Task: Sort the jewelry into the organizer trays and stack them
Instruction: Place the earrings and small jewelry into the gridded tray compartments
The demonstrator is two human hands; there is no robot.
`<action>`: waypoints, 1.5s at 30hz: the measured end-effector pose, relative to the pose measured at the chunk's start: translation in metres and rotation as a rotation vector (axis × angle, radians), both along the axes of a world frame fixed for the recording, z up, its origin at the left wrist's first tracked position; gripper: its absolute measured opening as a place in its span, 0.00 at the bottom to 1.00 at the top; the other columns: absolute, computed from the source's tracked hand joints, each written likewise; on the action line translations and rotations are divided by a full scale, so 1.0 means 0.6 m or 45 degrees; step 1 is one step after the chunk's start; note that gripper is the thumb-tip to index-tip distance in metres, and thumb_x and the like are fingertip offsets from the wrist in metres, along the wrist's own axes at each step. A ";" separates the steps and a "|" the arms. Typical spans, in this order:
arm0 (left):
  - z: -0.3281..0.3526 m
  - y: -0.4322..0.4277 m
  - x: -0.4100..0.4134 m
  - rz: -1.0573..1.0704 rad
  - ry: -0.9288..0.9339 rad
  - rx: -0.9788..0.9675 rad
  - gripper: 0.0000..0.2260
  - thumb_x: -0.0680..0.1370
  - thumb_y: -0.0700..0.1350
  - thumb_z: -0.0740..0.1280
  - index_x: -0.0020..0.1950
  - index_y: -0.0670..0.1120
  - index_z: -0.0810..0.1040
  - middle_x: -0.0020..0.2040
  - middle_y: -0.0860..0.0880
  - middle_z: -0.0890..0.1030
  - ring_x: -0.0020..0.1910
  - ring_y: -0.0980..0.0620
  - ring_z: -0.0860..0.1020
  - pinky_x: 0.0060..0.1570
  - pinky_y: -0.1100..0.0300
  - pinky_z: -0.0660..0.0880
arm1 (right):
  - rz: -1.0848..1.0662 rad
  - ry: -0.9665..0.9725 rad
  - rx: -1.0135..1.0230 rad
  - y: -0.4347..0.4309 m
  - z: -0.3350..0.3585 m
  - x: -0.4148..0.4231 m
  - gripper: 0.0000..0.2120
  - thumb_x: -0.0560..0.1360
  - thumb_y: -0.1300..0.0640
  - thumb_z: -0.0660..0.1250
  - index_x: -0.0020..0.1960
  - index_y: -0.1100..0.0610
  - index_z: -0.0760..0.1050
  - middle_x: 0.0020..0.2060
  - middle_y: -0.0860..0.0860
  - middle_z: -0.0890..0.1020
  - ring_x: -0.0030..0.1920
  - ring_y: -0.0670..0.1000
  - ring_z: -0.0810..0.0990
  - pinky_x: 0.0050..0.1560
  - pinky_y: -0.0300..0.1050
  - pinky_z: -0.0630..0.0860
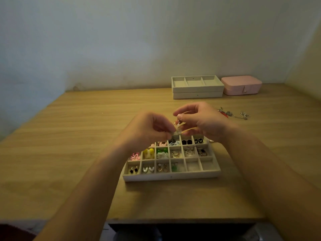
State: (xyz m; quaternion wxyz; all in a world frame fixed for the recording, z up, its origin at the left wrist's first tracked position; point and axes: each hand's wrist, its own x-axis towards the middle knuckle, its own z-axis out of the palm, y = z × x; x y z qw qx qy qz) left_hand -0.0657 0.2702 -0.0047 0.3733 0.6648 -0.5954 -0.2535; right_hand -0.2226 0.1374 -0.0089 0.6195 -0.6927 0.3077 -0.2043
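A beige organizer tray with many small compartments lies in front of me on the wooden table. Most compartments hold earrings and rings; the two at the front right look bare. Both hands hover over the tray's far edge. My right hand pinches a small pale earring between thumb and forefinger. My left hand has its fingertips closed on the lower end of the same small piece. Two more beige trays sit stacked at the back right, the top one showing three wide sections.
A pink closed jewelry box stands right of the stacked trays, against the wall. Loose necklaces and chains lie on the table behind my right hand. The table's front edge is close to me.
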 end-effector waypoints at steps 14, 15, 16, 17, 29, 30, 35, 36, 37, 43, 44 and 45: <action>-0.064 0.051 -0.030 -0.010 -0.193 0.105 0.08 0.69 0.42 0.81 0.40 0.53 0.84 0.34 0.56 0.83 0.34 0.59 0.81 0.39 0.60 0.79 | 0.076 0.291 -0.324 0.071 -0.025 -0.031 0.05 0.80 0.64 0.68 0.55 0.59 0.81 0.43 0.57 0.87 0.42 0.53 0.88 0.44 0.50 0.86; -0.066 0.051 -0.032 -0.002 -0.204 0.101 0.08 0.69 0.43 0.81 0.40 0.54 0.84 0.33 0.57 0.83 0.33 0.61 0.79 0.38 0.63 0.77 | 0.084 0.302 -0.342 0.071 -0.026 -0.031 0.05 0.80 0.64 0.69 0.55 0.59 0.81 0.43 0.57 0.87 0.42 0.53 0.88 0.45 0.50 0.86; -0.068 0.052 -0.034 -0.002 -0.220 0.097 0.08 0.69 0.43 0.80 0.40 0.55 0.84 0.33 0.57 0.83 0.32 0.62 0.78 0.37 0.65 0.75 | 0.095 0.314 -0.363 0.070 -0.026 -0.030 0.05 0.80 0.64 0.69 0.54 0.59 0.81 0.42 0.56 0.87 0.42 0.53 0.88 0.45 0.50 0.86; -0.070 0.053 -0.036 -0.007 -0.248 0.094 0.07 0.70 0.44 0.80 0.41 0.55 0.85 0.33 0.58 0.82 0.33 0.63 0.78 0.37 0.68 0.73 | 0.109 0.327 -0.389 0.070 -0.027 -0.030 0.05 0.80 0.64 0.69 0.54 0.59 0.82 0.42 0.56 0.87 0.41 0.52 0.88 0.45 0.50 0.86; -0.073 0.059 -0.049 -0.118 -0.633 0.039 0.06 0.78 0.46 0.72 0.52 0.53 0.87 0.40 0.59 0.77 0.38 0.63 0.71 0.38 0.68 0.63 | 0.263 0.525 -0.889 0.071 -0.037 -0.026 0.07 0.77 0.60 0.72 0.53 0.50 0.83 0.40 0.43 0.85 0.39 0.42 0.85 0.44 0.41 0.83; -0.075 0.058 -0.050 -0.120 -0.606 0.046 0.05 0.78 0.46 0.72 0.51 0.53 0.87 0.38 0.60 0.76 0.37 0.63 0.72 0.37 0.71 0.63 | 0.261 0.530 -0.932 0.072 -0.037 -0.024 0.08 0.77 0.59 0.73 0.52 0.48 0.83 0.40 0.41 0.84 0.40 0.41 0.84 0.44 0.40 0.82; -0.076 0.055 -0.050 -0.098 -0.501 0.090 0.03 0.76 0.48 0.74 0.47 0.53 0.88 0.38 0.54 0.82 0.36 0.58 0.75 0.35 0.69 0.66 | 0.262 0.526 -0.986 0.072 -0.040 -0.020 0.09 0.74 0.57 0.76 0.51 0.46 0.83 0.41 0.40 0.84 0.43 0.40 0.83 0.47 0.44 0.83; -0.076 0.056 -0.048 -0.099 -0.527 0.095 0.03 0.76 0.49 0.74 0.48 0.53 0.87 0.39 0.54 0.82 0.37 0.58 0.75 0.36 0.66 0.67 | 0.260 0.531 -0.986 0.072 -0.040 -0.020 0.09 0.74 0.57 0.76 0.50 0.45 0.83 0.41 0.40 0.84 0.44 0.40 0.83 0.48 0.46 0.83; -0.076 0.057 -0.047 -0.107 -0.571 0.097 0.04 0.76 0.50 0.74 0.49 0.53 0.87 0.40 0.54 0.82 0.39 0.58 0.74 0.37 0.64 0.66 | 0.252 0.537 -0.990 0.072 -0.040 -0.020 0.10 0.73 0.57 0.77 0.49 0.44 0.83 0.41 0.40 0.84 0.44 0.40 0.83 0.48 0.47 0.84; -0.076 0.080 -0.035 -0.146 -0.673 0.074 0.15 0.74 0.64 0.69 0.55 0.60 0.84 0.47 0.60 0.77 0.46 0.60 0.73 0.44 0.61 0.71 | 0.207 0.522 -0.897 0.067 -0.036 -0.026 0.11 0.70 0.58 0.80 0.51 0.49 0.85 0.41 0.42 0.85 0.44 0.40 0.84 0.49 0.43 0.84; -0.075 0.084 -0.035 -0.146 -0.686 0.091 0.17 0.73 0.67 0.68 0.57 0.61 0.83 0.48 0.61 0.76 0.47 0.60 0.73 0.45 0.60 0.71 | 0.205 0.517 -0.884 0.066 -0.035 -0.027 0.11 0.70 0.58 0.80 0.50 0.50 0.85 0.41 0.43 0.85 0.44 0.40 0.84 0.49 0.43 0.84; -0.074 0.087 -0.037 -0.148 -0.714 0.118 0.18 0.73 0.68 0.67 0.59 0.61 0.82 0.50 0.61 0.75 0.48 0.61 0.72 0.46 0.60 0.71 | 0.201 0.519 -0.883 0.065 -0.035 -0.028 0.11 0.69 0.57 0.81 0.50 0.50 0.85 0.41 0.44 0.86 0.43 0.40 0.84 0.49 0.43 0.83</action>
